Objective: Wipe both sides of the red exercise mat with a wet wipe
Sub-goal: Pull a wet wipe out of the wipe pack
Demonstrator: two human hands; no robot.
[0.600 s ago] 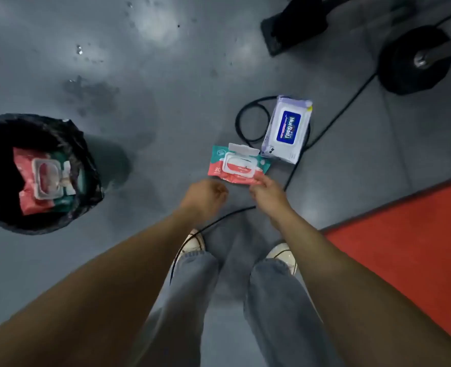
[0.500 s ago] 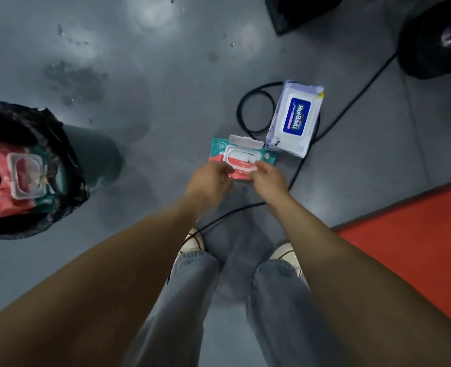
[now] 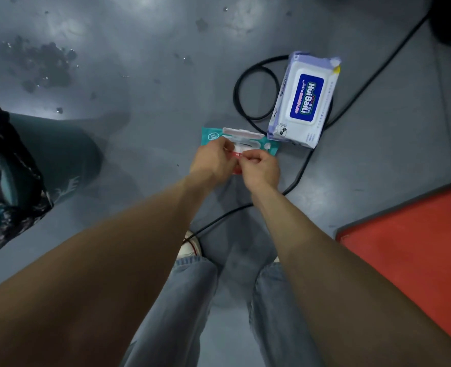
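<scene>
A teal and red wet wipe pack (image 3: pixel 268 147) lies on the grey floor with its white flip lid (image 3: pixel 239 132) standing open. My left hand (image 3: pixel 213 161) grips the pack's left side with curled fingers. At the opening under the lid, my right hand (image 3: pixel 262 169) pinches the pack with thumb and fingertips; both hands hide the pack's middle. A corner of the red exercise mat (image 3: pixel 417 239) lies on the floor at the lower right, apart from both hands.
A second, white and purple wipe pack (image 3: pixel 305 99) lies just right of the first, on a coiled black cable (image 3: pixel 248 102) that runs across the floor. A bin lined with a black bag (image 3: pixel 15 165) stands at the left. My shoe (image 3: pixel 190 246) and jeans are below.
Both hands have closed in over the pack's opening, my right hand from its near edge to the middle. The view has moved closer and to the left.
</scene>
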